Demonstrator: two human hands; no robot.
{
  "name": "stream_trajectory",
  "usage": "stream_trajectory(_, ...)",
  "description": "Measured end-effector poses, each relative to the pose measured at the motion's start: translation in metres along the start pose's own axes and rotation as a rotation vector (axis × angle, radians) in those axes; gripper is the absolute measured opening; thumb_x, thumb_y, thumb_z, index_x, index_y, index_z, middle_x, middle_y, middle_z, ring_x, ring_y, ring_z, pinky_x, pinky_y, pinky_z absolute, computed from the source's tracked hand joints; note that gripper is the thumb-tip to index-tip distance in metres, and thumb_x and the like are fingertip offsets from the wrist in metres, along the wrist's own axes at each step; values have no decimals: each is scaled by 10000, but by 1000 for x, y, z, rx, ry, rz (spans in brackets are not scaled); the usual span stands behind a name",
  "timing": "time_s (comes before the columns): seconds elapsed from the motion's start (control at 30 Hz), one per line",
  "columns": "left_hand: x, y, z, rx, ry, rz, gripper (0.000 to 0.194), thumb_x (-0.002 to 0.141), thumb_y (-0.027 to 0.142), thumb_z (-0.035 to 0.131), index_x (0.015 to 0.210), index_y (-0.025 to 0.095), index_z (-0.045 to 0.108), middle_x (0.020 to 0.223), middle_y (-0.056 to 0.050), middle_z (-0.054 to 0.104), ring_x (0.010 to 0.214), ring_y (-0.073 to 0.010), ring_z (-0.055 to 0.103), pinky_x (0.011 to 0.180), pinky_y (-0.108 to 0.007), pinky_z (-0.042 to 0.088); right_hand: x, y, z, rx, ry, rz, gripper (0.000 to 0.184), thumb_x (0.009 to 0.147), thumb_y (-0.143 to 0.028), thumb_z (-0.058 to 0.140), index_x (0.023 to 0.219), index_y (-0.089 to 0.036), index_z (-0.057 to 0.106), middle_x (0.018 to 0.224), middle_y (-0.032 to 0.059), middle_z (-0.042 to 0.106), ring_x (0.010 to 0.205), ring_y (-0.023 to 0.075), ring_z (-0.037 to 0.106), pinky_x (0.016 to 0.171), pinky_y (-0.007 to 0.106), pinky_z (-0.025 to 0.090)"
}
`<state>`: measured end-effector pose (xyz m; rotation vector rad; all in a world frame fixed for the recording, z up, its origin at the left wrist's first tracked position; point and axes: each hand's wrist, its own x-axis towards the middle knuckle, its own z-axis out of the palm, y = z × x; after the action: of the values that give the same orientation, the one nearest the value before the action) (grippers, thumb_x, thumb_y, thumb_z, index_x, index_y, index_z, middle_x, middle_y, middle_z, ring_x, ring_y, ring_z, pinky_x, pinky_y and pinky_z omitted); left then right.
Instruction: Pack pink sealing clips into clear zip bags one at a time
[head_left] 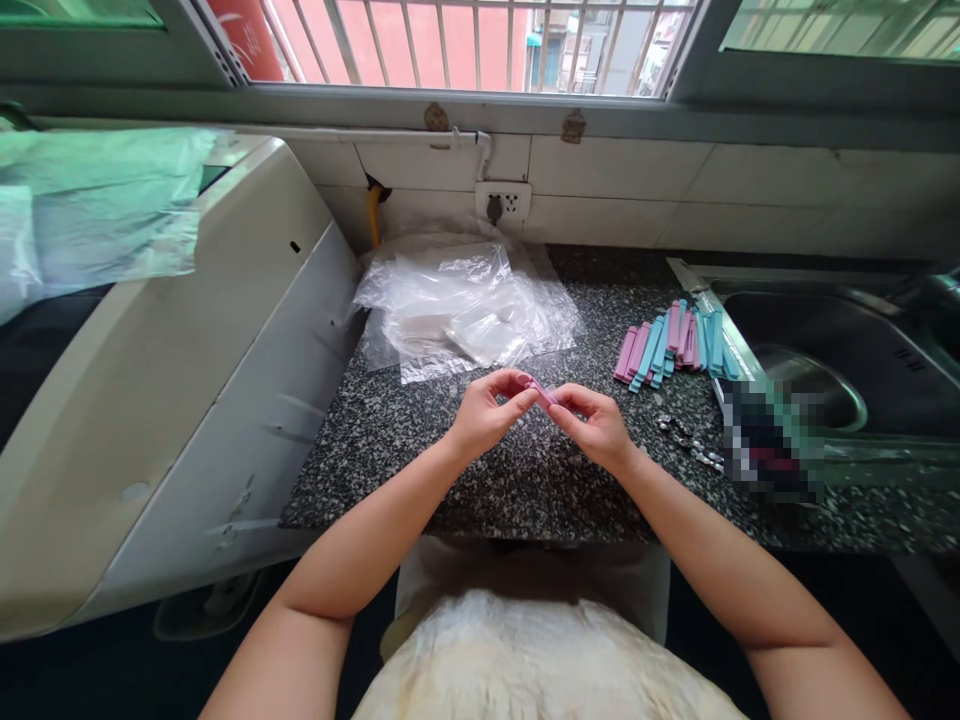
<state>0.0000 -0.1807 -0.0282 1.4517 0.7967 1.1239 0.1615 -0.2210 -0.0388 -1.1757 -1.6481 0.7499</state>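
Note:
Between my two hands, above the speckled dark countertop [480, 480], is a small pink bag clip [541, 391]. My left hand [491, 408] pinches its left end between thumb and fingers. The other end is pinched by my right hand [592, 422]. Fingertips cover parts of the clip, so I cannot tell whether it is fastened. Beyond my hands lies a loose heap of clear plastic bags [480, 300]. To the right, a pile of pink and blue bag clips [671, 345] rests on the counter beside the sink.
A metal sink [810, 350] is set into the counter at right. Near it lie a chain-like metal strip [690, 443] and a blurred-out item [772, 445]. A large whitish appliance [225, 330] borders the left, with plastic sheeting [105, 210] on top. A wall socket [504, 201] holds a plug.

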Motion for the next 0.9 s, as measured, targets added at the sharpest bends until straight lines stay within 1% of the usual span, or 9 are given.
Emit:
stream_trajectory(0.2, 0, -3, 0, 3, 9, -16, 247, 668, 394, 680, 711, 160, 611, 673, -23, 614, 604, -112, 536, 597, -256, 457, 0, -1, 1, 78, -44, 74, 228, 790, -384, 578, 714, -170, 595, 584, -16, 545, 532, 92, 477, 474, 217, 393)
stream_trajectory(0.37, 1, -3, -2, 133, 37, 107, 170, 702, 343, 665, 699, 174, 641, 705, -27, 606, 664, -127, 537, 659, -282, 461, -1, -2, 2, 123, -65, 102, 241, 792, -396, 572, 701, -173, 578, 525, -38, 487, 481, 81, 432, 441, 211, 361)
stream_trajectory(0.43, 1, -3, -3, 169, 29, 125, 152, 714, 329, 655, 695, 178, 646, 704, -27, 597, 686, -133, 540, 683, -290, 456, -1, -2, 2, 129, -74, 108, 237, 794, -394, 571, 709, -172, 578, 518, -43, 477, 468, 76, 420, 438, 212, 358)
stream_trajectory(0.53, 1, -2, -4, 186, 20, 109, 148, 720, 320, 646, 692, 174, 643, 703, -25, 591, 690, -134, 541, 697, -291, 446, -2, -2, 2, 131, -81, 109, 231, 796, -387, 569, 721, -169, 579, 519, -46, 473, 459, 73, 412, 439, 213, 358)
stream_trajectory(0.9, 1, -4, -3, 158, 17, 74, 153, 719, 311, 641, 697, 161, 621, 694, -23, 592, 662, -122, 536, 666, -275, 445, -1, -1, 3, 129, -78, 108, 229, 797, -369, 565, 684, -170, 561, 518, -47, 461, 465, 73, 411, 453, 215, 352)
